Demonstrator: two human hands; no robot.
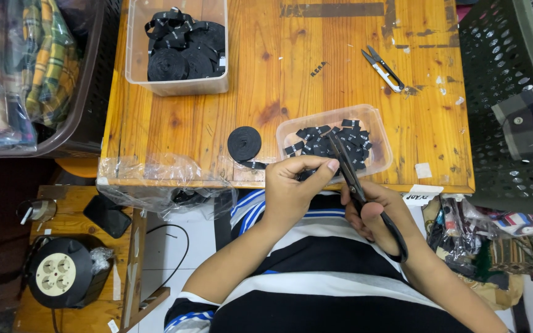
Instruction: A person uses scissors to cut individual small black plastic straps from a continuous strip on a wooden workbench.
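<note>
My left hand (292,185) pinches the loose end of a black label ribbon (255,164) at the table's near edge. That ribbon runs from a small black roll (244,143) lying on the wooden table (291,74). My right hand (374,213) grips black-handled scissors (348,172), whose blades point up over a clear shallow tray (377,126) filled with several cut black labels (334,143). The blades sit right beside my left thumb.
A clear tub (177,86) at the back left holds several black ribbon rolls. Small thread snips (382,69) lie at the back right. Baskets of cloth flank the table, dark green (507,92) on the right. A cable reel (60,272) sits lower left.
</note>
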